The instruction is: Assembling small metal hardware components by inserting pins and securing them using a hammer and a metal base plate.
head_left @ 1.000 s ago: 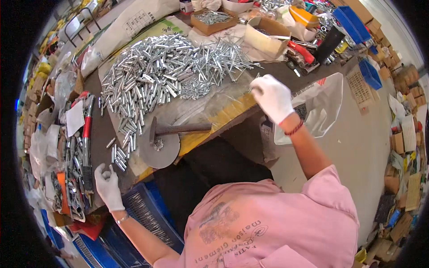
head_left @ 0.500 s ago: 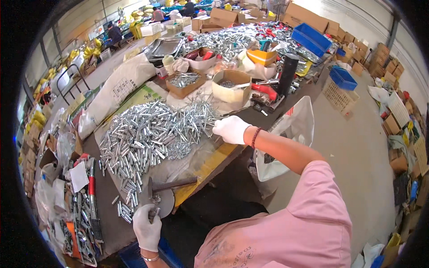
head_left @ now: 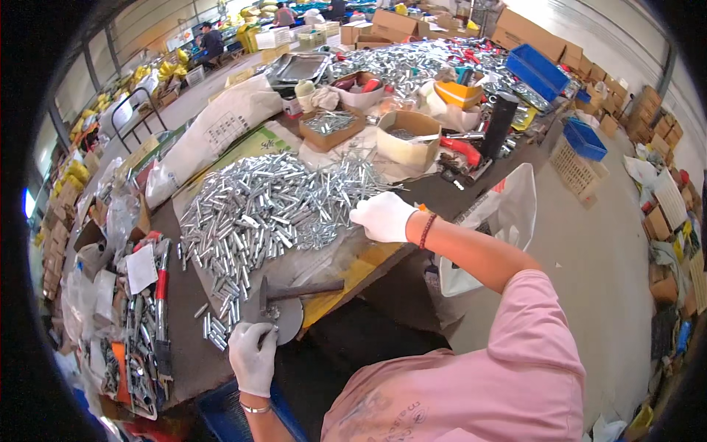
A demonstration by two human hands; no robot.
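Note:
My left hand (head_left: 252,359), in a white glove, is closed by a round grey plate (head_left: 292,324), its fingertips pinched together; what they hold, if anything, is too small to make out. A hammer (head_left: 305,289) lies across the plate's far edge. My right hand (head_left: 384,219), also gloved, has its fingers drawn together at the near right edge of a heap of thin metal pins (head_left: 350,184); its fingertips hide any thing in them. Left of the pins spreads a big pile of silvery metal sleeves (head_left: 243,210). Several loose sleeves (head_left: 216,331) lie near my left hand.
Beyond the piles stand a small box of pins (head_left: 331,129), a cut-down carton (head_left: 409,144) and a dark upright post (head_left: 499,125). A white sack (head_left: 490,228) stands below my right forearm. Tools (head_left: 143,346) crowd the left; a blue crate (head_left: 221,416) sits below.
My left hand has shifted up to the plate; the metal sleeve seen in its fingers earlier is no longer visible. My right hand stays beside the pins. The whole view has shifted slightly.

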